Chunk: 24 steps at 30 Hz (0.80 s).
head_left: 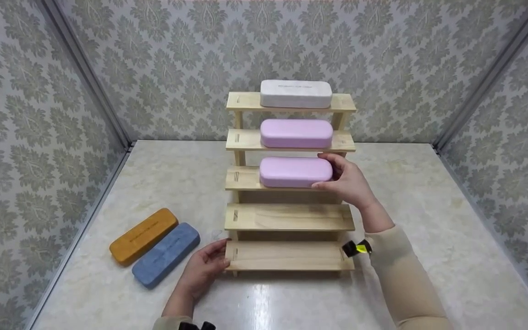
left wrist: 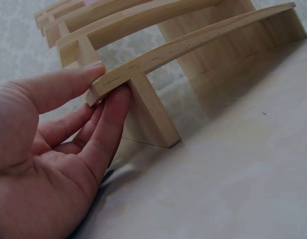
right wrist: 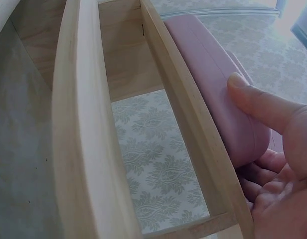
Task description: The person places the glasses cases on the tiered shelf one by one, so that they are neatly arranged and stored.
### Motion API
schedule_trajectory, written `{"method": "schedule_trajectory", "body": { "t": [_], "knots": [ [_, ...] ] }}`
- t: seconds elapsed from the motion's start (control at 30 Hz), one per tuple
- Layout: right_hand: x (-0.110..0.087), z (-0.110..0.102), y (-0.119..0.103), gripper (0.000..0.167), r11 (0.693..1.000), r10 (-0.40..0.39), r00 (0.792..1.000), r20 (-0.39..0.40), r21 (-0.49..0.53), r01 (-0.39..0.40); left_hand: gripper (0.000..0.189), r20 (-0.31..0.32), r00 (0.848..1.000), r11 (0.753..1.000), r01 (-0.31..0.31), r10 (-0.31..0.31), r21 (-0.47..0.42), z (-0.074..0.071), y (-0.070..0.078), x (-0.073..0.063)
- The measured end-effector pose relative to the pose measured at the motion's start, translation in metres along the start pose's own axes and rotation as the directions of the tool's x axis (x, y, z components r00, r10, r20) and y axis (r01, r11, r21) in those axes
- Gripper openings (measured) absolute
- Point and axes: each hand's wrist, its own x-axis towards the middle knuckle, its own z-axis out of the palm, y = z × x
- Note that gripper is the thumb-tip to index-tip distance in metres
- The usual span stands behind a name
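Observation:
A stepped wooden rack [head_left: 287,217] with several shelves stands on the table. My right hand [head_left: 351,183] grips the right end of a pink glasses case [head_left: 295,172] on the middle shelf, thumb on its front and fingers behind. In the right wrist view the thumb presses the side of the pink case [right wrist: 213,89], which sits along the shelf edge. My left hand [head_left: 203,268] pinches the left end of the lowest shelf [head_left: 287,255]. In the left wrist view the thumb lies on top of that shelf end [left wrist: 106,82] and the fingers are under it.
Another pink case [head_left: 296,133] sits one shelf higher, and a white case [head_left: 295,94] tops the rack. An orange case [head_left: 144,236] and a blue case [head_left: 166,255] lie side by side on the table [head_left: 177,174] at left. Patterned walls enclose the back and sides.

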Motion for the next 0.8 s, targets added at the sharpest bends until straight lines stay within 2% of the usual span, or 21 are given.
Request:
{"method": "schedule_trajectory", "body": {
  "t": [0.37, 0.6, 0.8],
  "knots": [
    [0.001, -0.003, -0.001, 0.077, 0.999, 0.015, 0.999, 0.046, -0.05, -0.013, 0.072, -0.017, 1.0, 1.0, 0.013, -0.013, -0.006, 0.001, 0.0, 0.001],
    [-0.002, -0.007, 0.0, 0.078, 1.0, -0.009, 0.998, 0.056, 0.009, 0.008, 0.072, -0.013, 1.0, 1.0, 0.008, -0.008, 0.002, 0.0, 0.0, 0.001],
    [-0.012, -0.013, 0.005, 0.075, 0.994, -0.042, 0.999, 0.023, 0.103, 0.04, 0.072, -0.023, 1.0, 1.0, 0.017, -0.016, 0.006, 0.001, 0.001, 0.0]
  ]
}}
